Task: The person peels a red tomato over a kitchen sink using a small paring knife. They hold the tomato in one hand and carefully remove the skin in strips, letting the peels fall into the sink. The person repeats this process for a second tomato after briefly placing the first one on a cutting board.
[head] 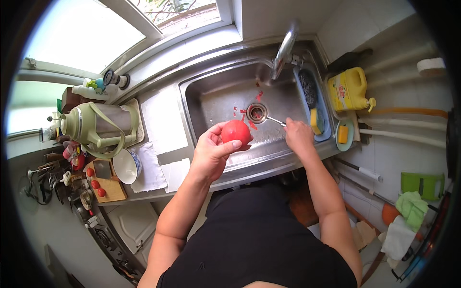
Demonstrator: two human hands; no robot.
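Observation:
My left hand [212, 151] holds a round red tomato [236, 131] over the near side of the stainless steel sink [216, 93], with the thumb across its lower side. In my right hand [299, 136] is a slim metal kitchen tool [276, 121]. Its handle is mostly covered by my fingers, and its tip points at the drain [257, 113]; I cannot tell what kind of tool it is. Red strips of peel [253, 125] lie on the sink floor around the drain, and more red scraps sit inside it.
A chrome faucet [284, 54] rises at the back right. Beside it are a blue sponge tray [315, 104] and a yellow pump bottle [348, 89]. At left stand a green thermos jug [104, 124], a bowl [125, 166] and a cutting board [113, 189] with three tomatoes [95, 184].

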